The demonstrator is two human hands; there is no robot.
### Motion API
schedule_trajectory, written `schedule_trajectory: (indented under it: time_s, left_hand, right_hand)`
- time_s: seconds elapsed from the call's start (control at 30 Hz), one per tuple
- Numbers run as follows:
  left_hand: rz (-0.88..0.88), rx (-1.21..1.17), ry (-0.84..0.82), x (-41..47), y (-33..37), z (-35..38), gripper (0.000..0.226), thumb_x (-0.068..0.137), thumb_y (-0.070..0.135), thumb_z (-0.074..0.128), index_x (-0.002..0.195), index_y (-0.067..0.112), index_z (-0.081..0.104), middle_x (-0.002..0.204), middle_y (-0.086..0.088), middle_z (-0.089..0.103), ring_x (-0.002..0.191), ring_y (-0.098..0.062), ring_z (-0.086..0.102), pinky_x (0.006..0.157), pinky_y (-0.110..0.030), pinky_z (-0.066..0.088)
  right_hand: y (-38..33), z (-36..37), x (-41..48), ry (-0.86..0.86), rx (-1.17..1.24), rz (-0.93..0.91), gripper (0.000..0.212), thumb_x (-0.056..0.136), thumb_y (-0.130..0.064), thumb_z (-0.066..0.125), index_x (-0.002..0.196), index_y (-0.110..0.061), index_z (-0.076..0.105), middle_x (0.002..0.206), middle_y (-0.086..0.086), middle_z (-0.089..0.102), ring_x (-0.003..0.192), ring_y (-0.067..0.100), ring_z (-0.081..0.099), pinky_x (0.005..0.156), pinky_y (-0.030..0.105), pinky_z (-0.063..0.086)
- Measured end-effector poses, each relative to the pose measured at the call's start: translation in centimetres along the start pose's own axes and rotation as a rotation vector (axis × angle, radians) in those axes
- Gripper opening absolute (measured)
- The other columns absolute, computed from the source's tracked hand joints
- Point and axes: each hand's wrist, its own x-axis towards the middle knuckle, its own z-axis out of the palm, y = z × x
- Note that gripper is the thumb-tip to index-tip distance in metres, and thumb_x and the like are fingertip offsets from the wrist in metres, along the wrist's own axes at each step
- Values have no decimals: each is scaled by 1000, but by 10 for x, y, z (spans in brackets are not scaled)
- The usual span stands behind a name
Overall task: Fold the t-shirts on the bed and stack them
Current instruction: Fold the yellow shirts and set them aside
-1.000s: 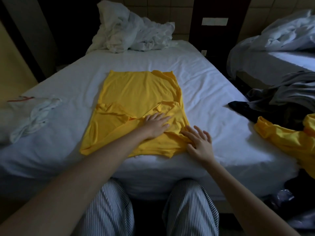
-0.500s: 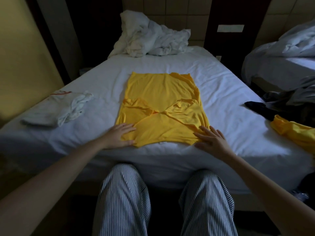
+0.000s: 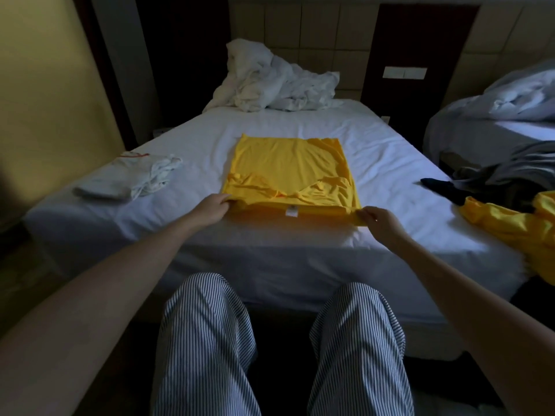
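White tag (image 3: 290, 212) on t-shirt (image 3: 285, 163); unreadable

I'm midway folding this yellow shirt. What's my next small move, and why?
Probably lift the near edge over onto the far half: the left hand and right hand each pinch a near corner of the yellow t-shirt, sleeves already folded in.

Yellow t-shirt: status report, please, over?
Pinching near corners: left hand, right hand. Sleeves folded in on yellow t-shirt, near edge lifted. Nothing lying on it.
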Motion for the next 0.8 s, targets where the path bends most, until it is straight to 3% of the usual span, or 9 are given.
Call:
schedule_trajectory:
  time_s: [0.13, 0.27, 0.33, 0.37, 0.43, 0.47, 0.6, 0.8]
  left_hand:
    - [36, -53, 112, -31, 18, -22, 34, 98, 5, 37, 125, 1, 57, 128, -21, 56, 114, -31, 52, 85, -29, 36]
    - [44, -140, 112, -68, 34, -42, 29, 99, 14, 38, 113, 6, 63, 112, -15, 60, 90, -18, 52, 76, -27, 37]
    - [48, -154, 51, -84, 41, -54, 25, 100, 23, 42, 105, 11, 63, 103, -12, 61, 79, -13, 53, 68, -25, 41]
    - [47, -161, 23, -91, 45, -59, 25, 99, 27, 44, 106, 13, 63, 100, -9, 62, 79, -12, 55, 68, -25, 42]
    - [28, -196, -45, -100, 49, -71, 29, 99, 33, 45, 114, 14, 62, 98, -6, 64, 84, -15, 59, 76, -30, 45]
    - [13, -214, -92, -102, 49, -76, 30, 98, 35, 46, 116, 15, 60, 99, -7, 65, 88, -18, 61, 81, -34, 47]
    - [-89, -191, -171, -90, 38, -90, 46, 88, 48, 58, 120, 15, 62, 117, -14, 65, 110, -34, 61, 98, -52, 46]
    - [-92, -277, -165, -41, 50, -90, 39, 93, 36, 57, 119, 7, 61, 115, -18, 64, 97, -26, 61, 96, -48, 49]
  right_hand:
    - [-26, -18, -27, 49, 6, -20, 32, 97, -20, 47, 71, -4, 52, 67, 14, 49, 68, 24, 44, 61, 31, 28]
    - [-57, -41, -56, 58, 61, -6, 39, 99, -19, 43, 60, -12, 42, 56, 4, 39, 62, 20, 39, 50, 27, 27]
    - [-71, -55, -71, 52, 138, 9, 33, 100, -23, 43, 70, -12, 52, 63, 4, 47, 63, 20, 45, 51, 25, 34]
    - [-76, -62, -77, 31, 180, 29, 26, 100, -25, 43, 85, -11, 60, 73, 7, 54, 69, 20, 50, 58, 26, 40]
    - [-86, -76, -85, -48, 246, 85, 33, 99, -29, 44, 119, -8, 58, 100, 13, 58, 87, 25, 56, 78, 35, 47]
    - [-89, -81, -87, -103, 268, 110, 37, 98, -30, 46, 125, -6, 55, 107, 15, 57, 90, 26, 58, 82, 39, 47]
    - [-100, -91, -79, -248, 249, 137, 40, 95, -32, 50, 125, -7, 54, 111, 14, 58, 93, 27, 57, 82, 39, 45]
    - [-99, -78, -18, -186, 255, 153, 43, 97, -34, 48, 130, -7, 52, 124, 20, 56, 104, 33, 56, 95, 46, 43]
